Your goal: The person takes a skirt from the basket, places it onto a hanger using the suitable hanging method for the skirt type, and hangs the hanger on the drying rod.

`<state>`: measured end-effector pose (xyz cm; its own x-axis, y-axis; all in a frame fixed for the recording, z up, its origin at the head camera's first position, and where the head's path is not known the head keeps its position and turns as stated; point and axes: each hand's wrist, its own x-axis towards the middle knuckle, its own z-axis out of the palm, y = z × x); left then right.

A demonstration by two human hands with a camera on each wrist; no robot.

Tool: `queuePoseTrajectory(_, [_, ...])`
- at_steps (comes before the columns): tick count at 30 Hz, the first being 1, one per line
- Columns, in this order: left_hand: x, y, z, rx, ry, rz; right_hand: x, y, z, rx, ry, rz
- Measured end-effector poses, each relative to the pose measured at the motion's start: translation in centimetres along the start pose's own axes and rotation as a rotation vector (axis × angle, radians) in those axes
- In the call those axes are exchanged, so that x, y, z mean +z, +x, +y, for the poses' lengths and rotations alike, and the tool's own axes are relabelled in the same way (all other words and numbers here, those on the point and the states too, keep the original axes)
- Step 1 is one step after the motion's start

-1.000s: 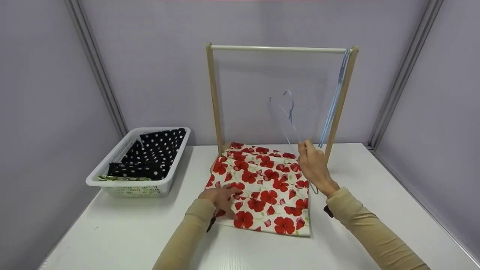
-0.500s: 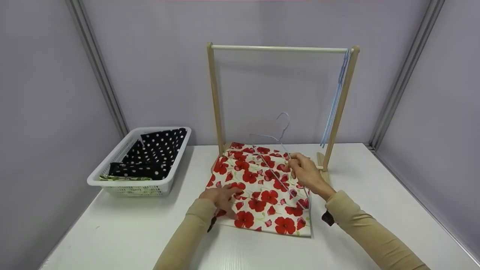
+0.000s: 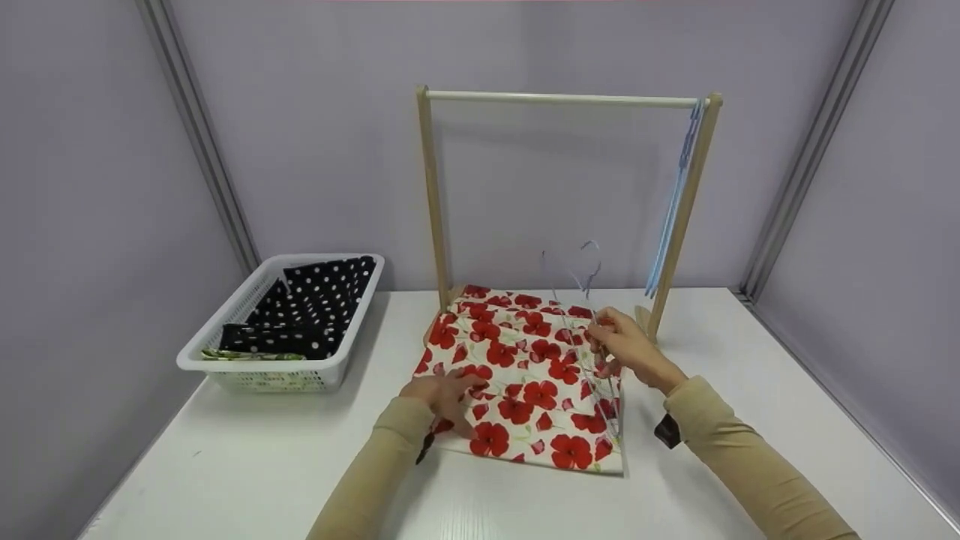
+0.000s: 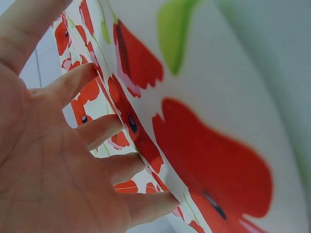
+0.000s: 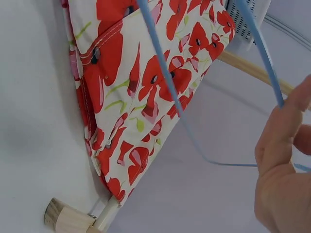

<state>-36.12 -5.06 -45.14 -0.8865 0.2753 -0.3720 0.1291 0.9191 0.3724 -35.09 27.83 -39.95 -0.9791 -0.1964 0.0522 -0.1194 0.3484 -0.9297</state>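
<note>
A folded white garment with red flowers and visible stitched seams (image 3: 540,394) lies on the table, its far end at the rack's foot. Spread fingers of my left hand (image 3: 444,396) rest on its left side; in the left wrist view the fingertips touch the cloth (image 4: 209,155). My right hand (image 3: 626,345) pinches a light blue wire hanger (image 5: 167,80) by one side, above the garment's right part. The hanger is tilted, with its hook (image 3: 598,268) toward the rack. Part of the hanger's wire is hard to make out against the print.
Behind the garment stands a wooden rack with a white rail (image 3: 559,98). More blue hangers (image 3: 673,199) hang at the rail's right end. To the left, a white plastic basket (image 3: 343,365) holds black polka-dot cloth (image 3: 319,292) and a green patterned piece. Grey walls enclose the table.
My right hand has come down with the hanger from near the hanging ones to just over the garment, and the hanger has turned. My left hand has stayed put on the cloth.
</note>
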Motion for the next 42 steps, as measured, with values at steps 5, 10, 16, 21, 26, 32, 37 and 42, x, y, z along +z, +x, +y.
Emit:
queuePoseTrajectory(5, [0.0,-0.1,0.0,-0.003,0.007,0.003,0.0,0.1,0.2,-0.005,-0.003,0.025])
queuePoseTrajectory(10, [0.0,-0.4,0.1,-0.006,0.002,0.011,0.2,0.3,0.6,-0.021,-0.011,0.03])
queuePoseTrajectory(16, [-0.2,-0.7,0.2,0.033,0.034,0.018,-0.1,0.1,0.4,-0.003,0.041,0.082])
queuePoseTrajectory(21, [-0.2,-0.7,0.2,0.035,0.028,0.023,-0.7,0.2,0.6,0.003,0.031,0.174])
queuePoseTrajectory(26, [-0.1,-0.7,0.2,0.019,0.018,0.024,-1.4,0.2,1.3,-0.01,-0.124,0.267])
queuePoseTrajectory(32, [-0.1,-0.7,0.3,0.007,0.029,0.031,-2.0,0.5,1.9,0.01,-0.195,0.268])
queuePoseTrajectory(37, [-0.2,-0.7,0.5,-0.018,-0.008,0.043,-2.7,0.6,2.0,0.013,-0.202,0.265])
queuePoseTrajectory(42, [-0.2,-0.5,0.5,0.001,-0.014,0.018,-3.3,0.6,1.8,-0.012,-0.222,0.263])
